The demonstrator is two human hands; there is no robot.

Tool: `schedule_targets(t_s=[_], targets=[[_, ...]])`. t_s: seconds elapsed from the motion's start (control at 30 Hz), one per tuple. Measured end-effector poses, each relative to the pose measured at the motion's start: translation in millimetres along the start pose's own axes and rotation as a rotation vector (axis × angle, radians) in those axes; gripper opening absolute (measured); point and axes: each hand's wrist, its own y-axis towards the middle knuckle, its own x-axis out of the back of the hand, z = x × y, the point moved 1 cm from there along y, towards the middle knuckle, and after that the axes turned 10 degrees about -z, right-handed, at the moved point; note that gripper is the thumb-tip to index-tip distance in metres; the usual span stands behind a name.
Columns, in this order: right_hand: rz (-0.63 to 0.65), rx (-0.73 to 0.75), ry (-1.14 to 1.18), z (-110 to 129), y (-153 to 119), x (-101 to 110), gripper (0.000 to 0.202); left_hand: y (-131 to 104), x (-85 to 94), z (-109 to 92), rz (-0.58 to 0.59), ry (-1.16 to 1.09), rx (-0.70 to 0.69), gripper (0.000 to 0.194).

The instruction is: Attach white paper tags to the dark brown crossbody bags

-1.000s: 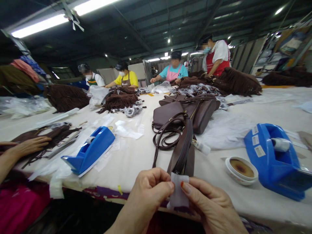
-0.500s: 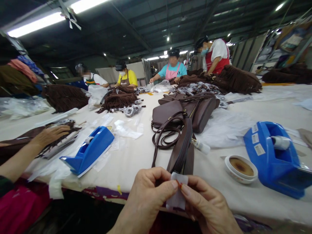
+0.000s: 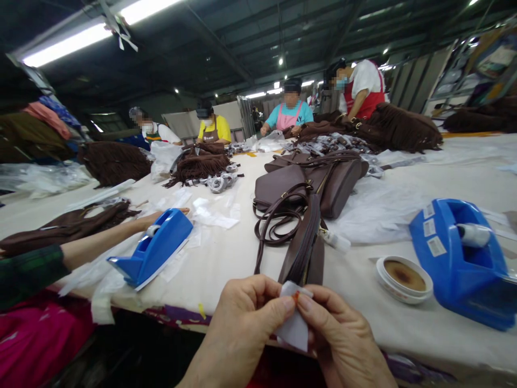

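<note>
Both of my hands meet at the table's near edge, in front of a dark brown leather bag (image 3: 301, 253) with a zipper along its top. My left hand (image 3: 252, 318) pinches a small white piece of paper (image 3: 295, 330) between thumb and finger. On the paper's other side, my right hand (image 3: 341, 328) pinches it too. A small orange-red bit (image 3: 296, 296) shows between the thumb tips; what it is I cannot make out. The far end of the bag's zipper is partly hidden behind my fingers. Looped brown straps (image 3: 269, 231) lie beside the bag.
Blue tape dispensers (image 3: 151, 250) stand left and right, with a round tub of brown paste (image 3: 404, 274) near the right one. More brown bags (image 3: 280, 186) lie ahead. A co-worker's arm (image 3: 109, 240) reaches in from the left. Several people work across the table (image 3: 226, 253).
The white paper has turned and tilted between my fingers. At left, the co-worker's hand has moved from the brown fringed item to behind the blue dispenser. My view has shifted slightly.
</note>
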Motion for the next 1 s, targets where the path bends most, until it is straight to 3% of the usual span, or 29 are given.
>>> schedule_targets(t_s=[0.2, 0.3, 0.37, 0.43, 0.5, 0.57, 0.63, 0.7, 0.87, 1.0], targets=[[0.037, -0.085, 0.076, -1.8, -1.0, -0.4, 0.029, 3.6, -0.6, 2.6, -0.025, -0.055, 0.016, 0.022], [0.039, 0.004, -0.030, -0.3, -1.4, 10.4, 0.026, 4.1, 1.0, 1.5, -0.026, -0.056, 0.044, 0.018], [0.018, 0.228, -0.169, 4.9, -0.4, 19.3, 0.019, 3.9, 1.7, -0.1, -0.029, -0.057, 0.066, 0.017], [0.037, 0.583, -0.353, 14.0, 1.6, 25.3, 0.020, 3.4, 1.8, -2.3, -0.027, -0.061, 0.070, 0.017], [0.168, 0.908, -0.537, 24.4, 5.1, 26.4, 0.032, 2.8, 1.5, -4.1, -0.022, -0.069, 0.065, 0.019], [0.358, 1.069, -0.677, 34.2, 10.5, 24.7, 0.038, 2.0, 1.2, -5.1, -0.017, -0.072, 0.060, 0.021], [0.504, 1.089, -0.777, 42.5, 16.8, 22.8, 0.036, 1.6, 0.8, -5.2, -0.010, -0.076, 0.059, 0.023], [0.570, 1.067, -0.828, 49.2, 22.2, 21.5, 0.031, 1.6, 0.6, -4.7, -0.007, -0.082, 0.059, 0.022], [0.632, 0.956, -0.858, 60.1, 27.9, 16.1, 0.020, 1.8, -0.1, -3.7, -0.005, -0.082, 0.050, 0.018], [0.637, 0.973, -0.941, 67.9, 25.6, 7.9, 0.017, 1.2, -0.7, -4.2, -0.004, -0.051, 0.028, 0.013]])
